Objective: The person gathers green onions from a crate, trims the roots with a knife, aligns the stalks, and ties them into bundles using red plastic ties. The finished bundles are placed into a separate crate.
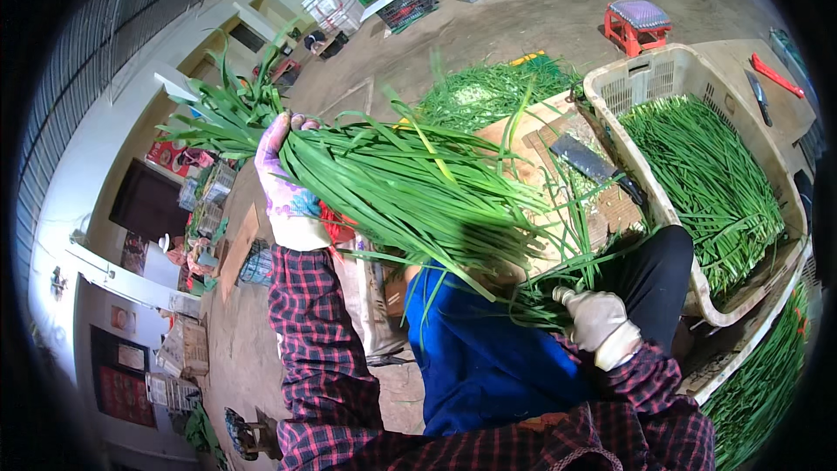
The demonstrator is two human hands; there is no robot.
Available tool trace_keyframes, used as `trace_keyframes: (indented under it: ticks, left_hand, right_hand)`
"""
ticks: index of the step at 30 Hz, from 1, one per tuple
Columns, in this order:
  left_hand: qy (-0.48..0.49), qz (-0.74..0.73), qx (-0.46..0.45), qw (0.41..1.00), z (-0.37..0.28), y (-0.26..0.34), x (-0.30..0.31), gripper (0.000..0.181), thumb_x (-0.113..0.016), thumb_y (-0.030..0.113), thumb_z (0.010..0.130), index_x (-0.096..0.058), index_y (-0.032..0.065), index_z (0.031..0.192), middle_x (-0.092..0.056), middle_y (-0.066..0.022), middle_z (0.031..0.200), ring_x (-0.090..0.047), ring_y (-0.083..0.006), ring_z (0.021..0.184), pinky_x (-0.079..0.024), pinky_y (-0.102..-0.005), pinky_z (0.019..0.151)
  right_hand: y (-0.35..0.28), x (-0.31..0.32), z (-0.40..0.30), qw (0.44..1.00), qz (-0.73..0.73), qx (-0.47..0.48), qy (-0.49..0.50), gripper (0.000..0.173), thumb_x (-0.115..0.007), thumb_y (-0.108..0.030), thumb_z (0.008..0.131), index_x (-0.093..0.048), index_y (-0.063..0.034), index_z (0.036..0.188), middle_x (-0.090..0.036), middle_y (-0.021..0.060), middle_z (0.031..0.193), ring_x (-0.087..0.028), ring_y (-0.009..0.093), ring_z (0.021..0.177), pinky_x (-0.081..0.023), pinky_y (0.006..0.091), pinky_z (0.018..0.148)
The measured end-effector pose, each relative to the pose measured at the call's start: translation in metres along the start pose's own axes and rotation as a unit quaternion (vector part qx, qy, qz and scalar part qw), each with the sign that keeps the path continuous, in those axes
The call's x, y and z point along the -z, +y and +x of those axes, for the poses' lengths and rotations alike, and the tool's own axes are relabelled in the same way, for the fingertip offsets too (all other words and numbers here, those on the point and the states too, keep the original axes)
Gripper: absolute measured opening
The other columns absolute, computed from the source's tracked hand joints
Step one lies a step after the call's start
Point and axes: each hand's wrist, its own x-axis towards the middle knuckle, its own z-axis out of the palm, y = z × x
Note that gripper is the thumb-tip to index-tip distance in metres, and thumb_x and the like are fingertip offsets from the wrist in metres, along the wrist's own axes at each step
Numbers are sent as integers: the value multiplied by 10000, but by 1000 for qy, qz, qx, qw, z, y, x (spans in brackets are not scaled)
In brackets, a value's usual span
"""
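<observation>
My left hand (282, 173), in a purple and white patterned glove, grips a thick bunch of garlic chives (392, 173) near its left end. The bunch slants down to the right, above a wooden board (543, 124), and its lower end is blurred. Over my lap, my right hand (596, 319) in a pale glove is curled around some loose chive leaves (539, 304); its fingertips are partly hidden. A cleaver (587, 158) with a dark handle lies on the board among cut scraps. My knees are under a blue apron (484, 347).
To the right stands a plastic crate (667, 209) of stacked chives, with more chives (762, 379) below it. Beyond the board lies a heap of trimmings (480, 95). A red stool (634, 26) and a knife (758, 97) are at the upper right.
</observation>
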Motion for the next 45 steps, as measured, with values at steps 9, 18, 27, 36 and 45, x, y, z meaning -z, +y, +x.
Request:
trace_keyframes:
  ticks: [9,18,27,36,45]
  left_hand:
    - [-13,-13,-28,999,-14,-10,-19,104,-633,115,855,-614,26,906,-624,-87,883,-592,-227,836,-485,-347,804]
    - [-20,29,-94,995,-22,0,9,167,-562,158,925,-603,10,990,-636,-79,950,-618,-202,865,-456,-476,983]
    - [-66,-45,-48,996,-16,-16,6,143,-561,155,916,-616,41,982,-652,-74,915,-610,-213,874,-418,-480,1001]
    - [11,-67,-67,995,-19,-10,15,114,-585,139,878,-626,45,928,-639,-66,893,-584,-223,857,-403,-479,1008]
    - [37,-58,-84,994,-23,-13,17,219,-563,265,915,-615,53,905,-608,-45,867,-534,-280,980,-409,-449,943]
  right_hand:
    - [-35,38,90,899,392,-27,191,353,-578,-359,899,-665,-20,850,-638,210,744,-621,382,742,-477,425,674]
    - [13,-12,39,969,-30,-74,236,229,-620,-260,809,-599,-64,692,-601,132,629,-602,324,602,-465,443,589]
    - [-38,27,80,877,387,0,285,266,-536,-171,913,-603,-36,1132,-670,208,949,-647,355,916,-506,398,800]
    - [-59,48,76,949,260,-20,179,631,-777,-259,694,-539,-74,1249,-656,183,980,-613,341,986,-481,378,841]
    - [-36,30,109,876,386,96,273,190,-630,-223,840,-655,-55,923,-622,176,824,-602,378,744,-484,425,668]
